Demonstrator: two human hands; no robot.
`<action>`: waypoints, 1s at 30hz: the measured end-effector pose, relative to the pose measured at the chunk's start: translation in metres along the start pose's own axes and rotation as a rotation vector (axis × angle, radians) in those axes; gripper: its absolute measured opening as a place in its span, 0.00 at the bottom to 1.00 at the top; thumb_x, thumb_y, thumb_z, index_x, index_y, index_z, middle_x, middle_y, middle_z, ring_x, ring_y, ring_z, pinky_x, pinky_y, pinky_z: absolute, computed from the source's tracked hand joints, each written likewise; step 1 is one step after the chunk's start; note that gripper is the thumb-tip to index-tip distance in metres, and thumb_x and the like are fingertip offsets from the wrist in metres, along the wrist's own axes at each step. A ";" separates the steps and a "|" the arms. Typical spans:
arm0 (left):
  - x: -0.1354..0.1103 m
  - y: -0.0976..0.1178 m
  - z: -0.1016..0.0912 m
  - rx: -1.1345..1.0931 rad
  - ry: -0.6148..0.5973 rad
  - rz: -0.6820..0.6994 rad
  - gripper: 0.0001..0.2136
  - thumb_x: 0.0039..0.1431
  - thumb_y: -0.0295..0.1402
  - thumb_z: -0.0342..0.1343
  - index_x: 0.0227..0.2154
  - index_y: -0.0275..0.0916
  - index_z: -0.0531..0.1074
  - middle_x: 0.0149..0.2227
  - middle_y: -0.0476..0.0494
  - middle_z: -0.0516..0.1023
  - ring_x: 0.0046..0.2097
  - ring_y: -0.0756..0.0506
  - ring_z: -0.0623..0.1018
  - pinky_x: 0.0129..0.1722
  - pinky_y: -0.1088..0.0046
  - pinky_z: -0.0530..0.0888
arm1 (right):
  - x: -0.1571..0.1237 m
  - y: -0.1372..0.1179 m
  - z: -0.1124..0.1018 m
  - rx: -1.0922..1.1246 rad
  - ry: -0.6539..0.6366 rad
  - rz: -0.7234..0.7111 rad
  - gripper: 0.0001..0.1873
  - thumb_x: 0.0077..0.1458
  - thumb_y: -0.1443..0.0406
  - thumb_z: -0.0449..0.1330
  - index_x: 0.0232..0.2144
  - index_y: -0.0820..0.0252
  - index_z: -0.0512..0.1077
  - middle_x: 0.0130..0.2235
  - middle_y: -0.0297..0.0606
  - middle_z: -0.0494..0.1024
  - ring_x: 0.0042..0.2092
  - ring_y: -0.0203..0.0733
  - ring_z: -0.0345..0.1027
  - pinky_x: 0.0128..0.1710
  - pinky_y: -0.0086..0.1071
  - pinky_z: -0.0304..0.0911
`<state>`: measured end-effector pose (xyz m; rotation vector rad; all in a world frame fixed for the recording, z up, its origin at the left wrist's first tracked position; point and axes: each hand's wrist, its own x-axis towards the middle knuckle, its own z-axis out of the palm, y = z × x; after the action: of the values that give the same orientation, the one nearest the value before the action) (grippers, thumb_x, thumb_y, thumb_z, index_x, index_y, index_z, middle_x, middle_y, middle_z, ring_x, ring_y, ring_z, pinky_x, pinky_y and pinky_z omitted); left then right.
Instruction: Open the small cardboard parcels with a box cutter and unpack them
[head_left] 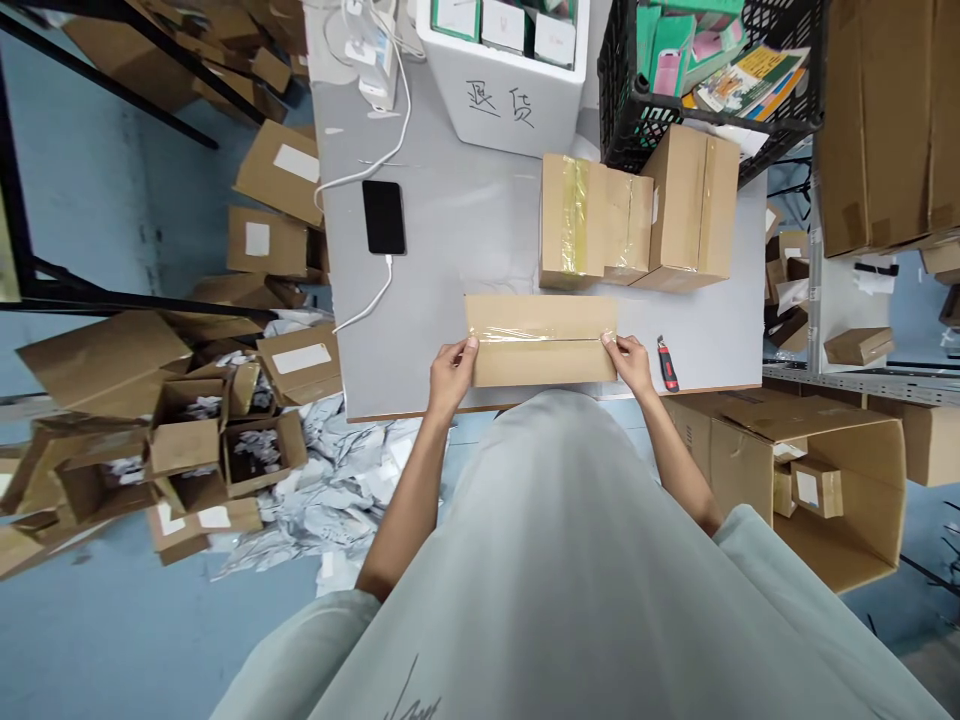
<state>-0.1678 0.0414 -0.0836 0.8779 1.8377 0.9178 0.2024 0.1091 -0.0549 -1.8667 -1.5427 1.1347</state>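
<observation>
A long flat cardboard box [541,340] lies at the near edge of the grey table [450,230], with clear tape along its top seam. My left hand [452,372] grips its left end, thumb on top and fingers curled round the side. At the right end my right hand [632,362] holds it the same way, thumb pressing on the tape.
A red box cutter [667,364] lies right of the box. Two taped cartons [637,215] stand behind it, with a black crate [697,70], a white bin [510,70] and a charging phone [384,216]. Cardboard boxes [187,440] and paper litter the floor; an open carton [825,480] sits at the right.
</observation>
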 end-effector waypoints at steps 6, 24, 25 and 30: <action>0.015 -0.005 0.003 -0.240 -0.069 -0.143 0.38 0.72 0.70 0.48 0.50 0.38 0.84 0.56 0.32 0.86 0.57 0.35 0.82 0.61 0.56 0.77 | 0.014 0.012 -0.004 0.129 -0.036 0.040 0.38 0.56 0.27 0.65 0.25 0.53 0.79 0.33 0.39 0.78 0.44 0.49 0.74 0.51 0.42 0.73; 0.008 0.059 0.074 -0.426 -0.328 -0.221 0.41 0.59 0.72 0.62 0.55 0.38 0.82 0.58 0.31 0.87 0.60 0.31 0.84 0.57 0.55 0.82 | -0.028 -0.043 -0.038 -0.055 0.043 -0.091 0.53 0.69 0.28 0.53 0.79 0.55 0.66 0.82 0.48 0.61 0.84 0.58 0.49 0.85 0.55 0.44; 0.003 0.067 0.071 -0.413 -0.337 -0.204 0.41 0.58 0.72 0.63 0.55 0.38 0.83 0.57 0.31 0.87 0.59 0.31 0.85 0.55 0.56 0.83 | -0.033 -0.051 -0.034 -0.012 0.018 -0.057 0.58 0.67 0.26 0.52 0.82 0.56 0.61 0.84 0.47 0.56 0.85 0.57 0.43 0.85 0.54 0.41; -0.024 0.104 0.039 -0.342 -0.243 -0.030 0.39 0.58 0.68 0.69 0.57 0.38 0.85 0.56 0.34 0.88 0.57 0.32 0.86 0.55 0.56 0.85 | -0.044 -0.072 -0.037 0.281 -0.102 0.063 0.61 0.65 0.22 0.46 0.82 0.54 0.60 0.83 0.40 0.59 0.86 0.56 0.39 0.86 0.53 0.37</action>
<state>-0.1024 0.0796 0.0009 0.7107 1.4301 1.0215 0.1902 0.0911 0.0349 -1.7018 -1.3041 1.4146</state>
